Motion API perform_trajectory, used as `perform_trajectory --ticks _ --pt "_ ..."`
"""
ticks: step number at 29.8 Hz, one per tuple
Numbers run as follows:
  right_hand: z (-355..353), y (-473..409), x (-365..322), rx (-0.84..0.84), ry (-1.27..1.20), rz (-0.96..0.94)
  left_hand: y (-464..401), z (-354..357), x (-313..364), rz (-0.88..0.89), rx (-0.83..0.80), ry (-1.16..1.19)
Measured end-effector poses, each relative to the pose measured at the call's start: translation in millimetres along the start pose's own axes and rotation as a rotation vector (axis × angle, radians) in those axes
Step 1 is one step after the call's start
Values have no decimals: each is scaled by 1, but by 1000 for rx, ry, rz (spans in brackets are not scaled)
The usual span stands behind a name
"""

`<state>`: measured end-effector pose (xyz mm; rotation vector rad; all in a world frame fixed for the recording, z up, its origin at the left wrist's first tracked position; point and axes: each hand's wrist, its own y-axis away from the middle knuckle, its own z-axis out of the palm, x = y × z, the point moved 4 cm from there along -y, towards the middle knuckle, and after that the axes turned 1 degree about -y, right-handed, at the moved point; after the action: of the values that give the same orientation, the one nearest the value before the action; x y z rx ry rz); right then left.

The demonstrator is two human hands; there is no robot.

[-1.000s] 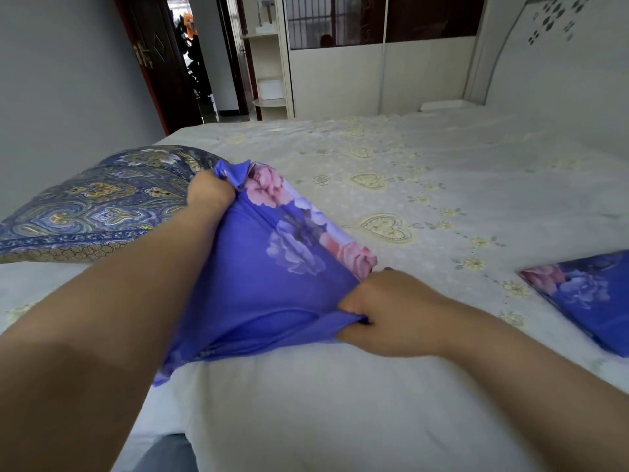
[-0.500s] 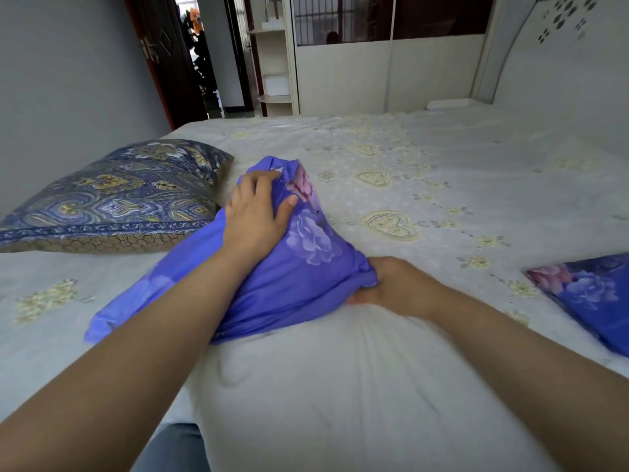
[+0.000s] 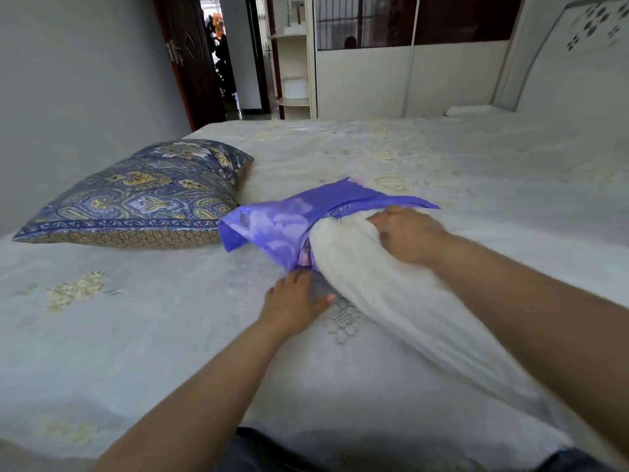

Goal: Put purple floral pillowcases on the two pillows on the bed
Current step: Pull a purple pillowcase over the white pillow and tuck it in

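Right hand (image 3: 406, 235) gripping white pillow (image 3: 391, 284), left hand (image 3: 294, 301) flat, fingers under purple pillowcase (image 3: 275, 223); no legible writing.

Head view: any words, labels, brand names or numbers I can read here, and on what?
None: no readable text anywhere.
Purple pillowcase: flower print only.
Blue pillow: paisley pattern, no tag showing.
Bedsheet: pale embroidery, no letters.
Headboard: leaf marks, no lettering.

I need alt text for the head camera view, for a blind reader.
A right hand grips a white pillow whose far end sits in a purple floral pillowcase, while the left hand touches the pillowcase's edge on the bed. A paisley pillow lies further left.
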<state>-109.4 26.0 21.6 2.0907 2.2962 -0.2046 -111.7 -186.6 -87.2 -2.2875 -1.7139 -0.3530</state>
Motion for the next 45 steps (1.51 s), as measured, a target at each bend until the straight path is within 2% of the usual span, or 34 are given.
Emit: perform_trajectory --ticks 2,4,6,7,11,16,18,23,27,31,33,36,38,40,42,45 --pt "14 11 -20 -2 18 20 0 12 2 -33 108 273" --pt "17 21 -37 14 31 31 -1 7 0 -59 341 484" --pt "18 29 -51 6 37 23 -3 -7 -3 -80 559 577" --pt "21 30 -57 -18 66 11 -8 -12 -4 -87 607 597" --pt "35 31 -69 -46 257 -71 -34 -20 1 -125 548 492" --pt "35 20 -67 15 194 -149 -57 -16 1 -278 414 373" --pt "37 18 -65 23 207 -147 -56 -16 1 -279 449 342" --pt "46 1 -64 90 215 -141 -30 -20 17 -175 578 503" --pt "67 4 -66 100 130 -153 -17 -10 16 -196 486 643" --pt "75 9 -60 183 -22 -106 -7 -10 26 -176 484 619" --pt "75 9 -56 215 -10 -94 -2 -11 33 -165 481 622" --pt "78 11 -58 231 67 -135 -1 -14 26 -218 469 754" --pt "77 17 -61 330 5 -166 -1 -16 16 -233 405 863" --pt "68 25 -66 557 -132 -239 0 -17 9 -243 281 941" --pt "58 29 -74 721 -170 -337 3 -20 5 -215 245 944" --pt "48 10 -95 692 -153 -452 6 -25 1 -208 220 1018"
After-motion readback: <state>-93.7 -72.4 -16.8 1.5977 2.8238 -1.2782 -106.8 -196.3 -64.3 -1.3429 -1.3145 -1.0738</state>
